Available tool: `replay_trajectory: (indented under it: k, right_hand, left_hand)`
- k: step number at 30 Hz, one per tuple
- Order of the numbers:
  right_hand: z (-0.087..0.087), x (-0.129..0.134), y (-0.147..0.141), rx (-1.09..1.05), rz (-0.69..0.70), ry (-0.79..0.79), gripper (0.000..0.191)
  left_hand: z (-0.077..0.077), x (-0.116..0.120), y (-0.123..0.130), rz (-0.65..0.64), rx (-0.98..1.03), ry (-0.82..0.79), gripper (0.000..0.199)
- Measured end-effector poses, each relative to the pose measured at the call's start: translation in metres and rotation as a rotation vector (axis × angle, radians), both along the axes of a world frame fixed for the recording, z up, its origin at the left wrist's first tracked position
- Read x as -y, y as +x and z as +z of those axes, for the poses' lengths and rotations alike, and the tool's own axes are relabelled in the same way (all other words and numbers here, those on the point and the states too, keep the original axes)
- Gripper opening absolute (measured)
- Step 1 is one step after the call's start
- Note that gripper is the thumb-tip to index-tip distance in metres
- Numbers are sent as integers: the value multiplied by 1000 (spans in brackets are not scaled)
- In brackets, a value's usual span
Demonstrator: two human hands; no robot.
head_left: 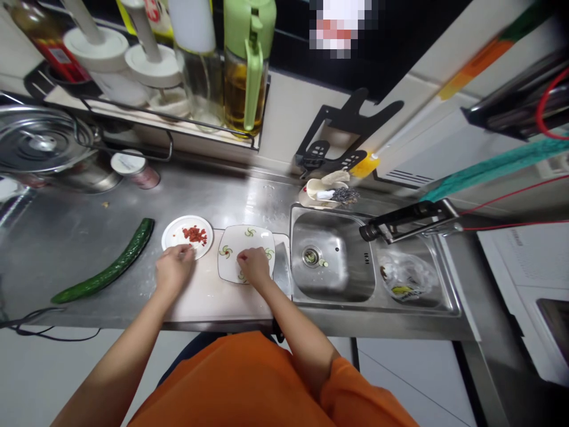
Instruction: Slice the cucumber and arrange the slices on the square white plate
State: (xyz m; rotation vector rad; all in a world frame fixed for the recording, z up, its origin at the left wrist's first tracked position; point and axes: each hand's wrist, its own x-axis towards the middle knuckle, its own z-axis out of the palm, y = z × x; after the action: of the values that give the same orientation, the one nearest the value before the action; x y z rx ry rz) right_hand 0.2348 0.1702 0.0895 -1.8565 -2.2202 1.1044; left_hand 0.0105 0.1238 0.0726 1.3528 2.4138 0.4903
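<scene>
My left hand [175,270] is at the near rim of a small round white plate [171,230], its fingers curled together. Whatever they may hold is hidden. Chopped red bits [195,235] lie in a small heap on that plate. Over a square white plate [235,246], my right hand [256,267] is closed in a pinch, and what is between the fingertips is too small to name. Thin green slices form several pinwheel shapes [226,252] around the square plate, at least one with a red centre. Both plates rest on a pale cutting board [200,299].
A whole cucumber [109,271] lies on the steel counter at left. Behind it stand a lidded pot [48,148] and a small jar [136,169]. To the right is a sink [342,255], with a plastic bag [406,273] beyond. An oil bottle [249,65] stands on the shelf above.
</scene>
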Motion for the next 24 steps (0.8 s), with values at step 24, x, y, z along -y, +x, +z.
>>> replay_trajectory:
  k: [24]
  right_hand:
    - [1,10,16,-50,-111,59,17]
  left_hand:
    - [9,-23,32,-268,68,131,29]
